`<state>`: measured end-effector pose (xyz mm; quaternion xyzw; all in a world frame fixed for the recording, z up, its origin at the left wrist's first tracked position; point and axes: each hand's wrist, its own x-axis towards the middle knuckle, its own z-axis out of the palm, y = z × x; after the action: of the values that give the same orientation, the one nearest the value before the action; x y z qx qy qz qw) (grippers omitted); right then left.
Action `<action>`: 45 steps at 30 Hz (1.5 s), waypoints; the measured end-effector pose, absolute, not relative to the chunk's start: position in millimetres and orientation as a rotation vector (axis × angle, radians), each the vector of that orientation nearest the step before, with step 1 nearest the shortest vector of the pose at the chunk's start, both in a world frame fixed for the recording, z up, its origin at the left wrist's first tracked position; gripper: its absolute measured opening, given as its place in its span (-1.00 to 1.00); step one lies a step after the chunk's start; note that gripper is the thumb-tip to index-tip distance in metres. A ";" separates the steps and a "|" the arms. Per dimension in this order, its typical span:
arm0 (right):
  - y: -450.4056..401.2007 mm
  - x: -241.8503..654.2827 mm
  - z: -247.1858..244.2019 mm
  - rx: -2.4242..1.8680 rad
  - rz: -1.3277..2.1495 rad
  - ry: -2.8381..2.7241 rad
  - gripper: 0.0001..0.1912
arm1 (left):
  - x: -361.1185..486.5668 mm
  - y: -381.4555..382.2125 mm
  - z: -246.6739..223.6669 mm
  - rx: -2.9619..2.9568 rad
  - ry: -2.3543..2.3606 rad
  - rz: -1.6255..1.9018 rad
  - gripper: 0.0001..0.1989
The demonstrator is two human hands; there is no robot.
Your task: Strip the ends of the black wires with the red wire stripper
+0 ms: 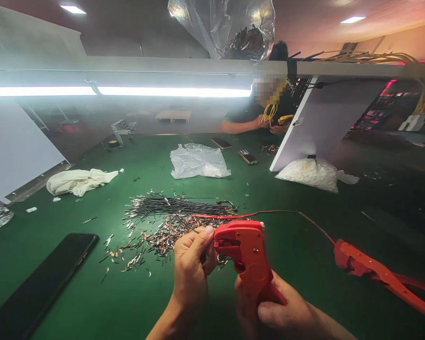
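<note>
My right hand [286,307] is wrapped round the grip of a red wire stripper [250,255], held upright with its jaws to the left. Right at those jaws, my left hand [193,259] is closed in a pinch on a black wire, mostly hidden by the fingers; only a dark bit shows below them. Behind both hands lies a bundle of black wires [184,206] with bright metal ends. A heap of cut wire scraps [166,233] with copper and black bits spreads in front of the bundle, partly covered by my left hand.
A second red hand tool [378,274] lies at right, a red cord [279,212] running from it. A large black phone [46,283] is at left. Farther back are a white cloth [80,182], a clear bag [198,163], a filled bag [308,174] and a co-worker's hands [269,125] with yellow cables.
</note>
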<state>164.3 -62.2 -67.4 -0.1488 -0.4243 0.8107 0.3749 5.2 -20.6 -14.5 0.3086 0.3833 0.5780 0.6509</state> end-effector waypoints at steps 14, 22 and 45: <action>-69.0 167.2 -71.1 -0.550 2.064 -1.001 -0.66 | 6.4 -18.0 -20.0 0.776 0.881 1.294 -0.55; -74.5 168.8 -77.2 -0.582 2.038 -0.783 -0.61 | 8.8 -16.5 -15.4 0.745 0.891 1.293 -0.48; -70.4 165.5 -67.7 -0.427 2.134 -0.756 -0.64 | 5.4 -14.5 0.0 0.445 0.785 1.108 -0.56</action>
<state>165.5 -70.4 -67.7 -0.1693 -0.2998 0.8462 0.4067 5.4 -14.5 0.0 0.2039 0.3601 0.5081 0.7554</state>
